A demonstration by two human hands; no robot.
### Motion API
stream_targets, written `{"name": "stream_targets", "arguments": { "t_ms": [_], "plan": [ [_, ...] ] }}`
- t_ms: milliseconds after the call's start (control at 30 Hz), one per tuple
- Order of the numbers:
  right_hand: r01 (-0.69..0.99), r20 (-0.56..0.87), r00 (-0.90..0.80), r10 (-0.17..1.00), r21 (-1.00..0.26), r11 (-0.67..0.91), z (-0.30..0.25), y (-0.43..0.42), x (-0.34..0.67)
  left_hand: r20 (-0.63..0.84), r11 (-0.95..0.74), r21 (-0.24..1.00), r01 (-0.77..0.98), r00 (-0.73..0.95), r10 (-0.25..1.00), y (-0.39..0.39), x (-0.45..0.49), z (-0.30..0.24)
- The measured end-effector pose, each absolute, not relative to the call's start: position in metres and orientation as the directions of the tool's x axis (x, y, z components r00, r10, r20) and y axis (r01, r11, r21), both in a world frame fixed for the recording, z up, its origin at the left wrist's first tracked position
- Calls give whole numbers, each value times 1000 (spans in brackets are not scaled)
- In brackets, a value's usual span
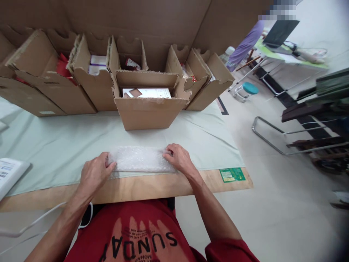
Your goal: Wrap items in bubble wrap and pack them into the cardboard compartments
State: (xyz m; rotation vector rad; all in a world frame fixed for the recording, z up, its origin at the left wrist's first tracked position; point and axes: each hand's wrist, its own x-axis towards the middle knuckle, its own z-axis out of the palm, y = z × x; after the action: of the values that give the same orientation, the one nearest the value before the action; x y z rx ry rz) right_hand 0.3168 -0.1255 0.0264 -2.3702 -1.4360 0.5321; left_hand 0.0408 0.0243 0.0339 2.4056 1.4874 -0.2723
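A flat package wrapped in clear bubble wrap [140, 159] lies on the pale green cloth near the table's front edge. My left hand [95, 173] grips its left end, fingers curled over the wrap. My right hand [178, 158] grips its right end, fingertips pressing on top. Just behind the package stands an open cardboard box [148, 111] with a white flat item [147, 93] inside.
A row of open cardboard boxes [81, 80] with packaged goods lines the back of the table [163, 185]. A white device [9, 173] sits at the left edge. A green sticker [231, 174] marks the right corner. Metal frames and a stool [249, 89] stand on the floor to the right.
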Motion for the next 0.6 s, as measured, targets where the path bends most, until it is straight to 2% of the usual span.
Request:
{"name": "stream_targets", "arguments": {
  "t_ms": [100, 300, 467, 600],
  "plan": [
    [701, -62, 411, 909, -615, -360, 26, -143, 311, -209, -505, 129, 854, 521, 828, 26, 36, 31],
    [385, -169, 469, 867, -844, -373, 25, -187, 266, 32, -559, 133, 819, 560, 828, 39, 52, 37],
    [322, -104, 539, 836, -891, -318, 12, -216, 214, 176, -655, 219, 723, 631, 755, 50, 105, 30],
    [339, -100, 473, 876, -897, -285, 9, -224, 196, 204, -704, 259, 661, 675, 709, 47, 142, 17]
  ]
}}
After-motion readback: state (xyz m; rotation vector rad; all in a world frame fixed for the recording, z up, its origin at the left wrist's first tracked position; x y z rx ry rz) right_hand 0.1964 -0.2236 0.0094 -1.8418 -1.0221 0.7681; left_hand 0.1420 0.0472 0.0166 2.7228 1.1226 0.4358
